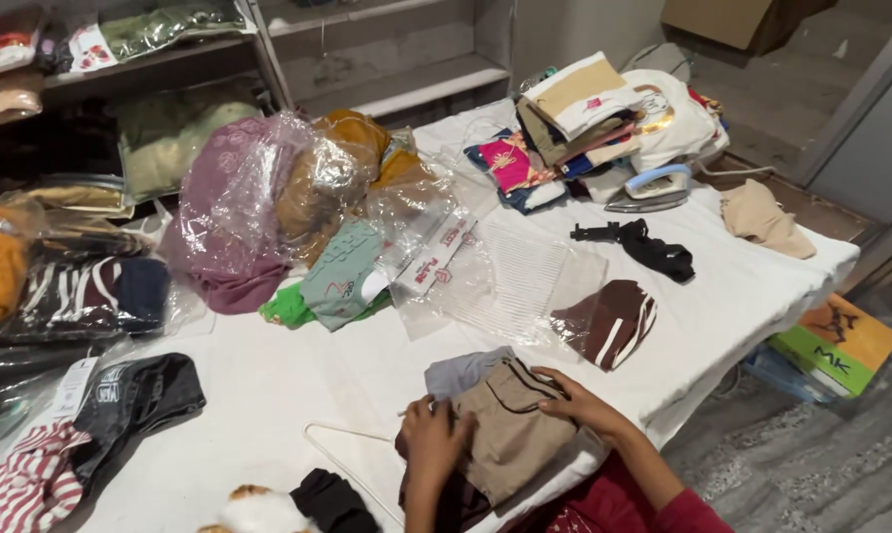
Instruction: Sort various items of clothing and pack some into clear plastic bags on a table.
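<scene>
Two hands at the bottom middle of the frame, both pressed flat on a folded tan garment (510, 429) lying on the white tabletop (298, 385). Left hand (434, 444) laid palm down on the near left edge of the garment, fingers loosely spread. Right hand (576, 403) resting on the upper right edge, fingers stretched along the fold, red sleeve (663, 508) behind it. Grey cloth (461, 370) peeking out just beyond the tan garment, touching it. Thin wire hanger (352, 464) just left of the left hand. Brown striped piece in a clear bag (609, 321) right of centre, near the right hand but apart from it. Black strap-like item (643, 245) farther up. Iron (653, 188) at the upper right, beside a stack of folded clothes (574, 114). Bagged clothes (258, 197) heaped at upper centre left. Dark jeans (135, 395) and a red striped shirt (26, 484) at lower left.
</scene>
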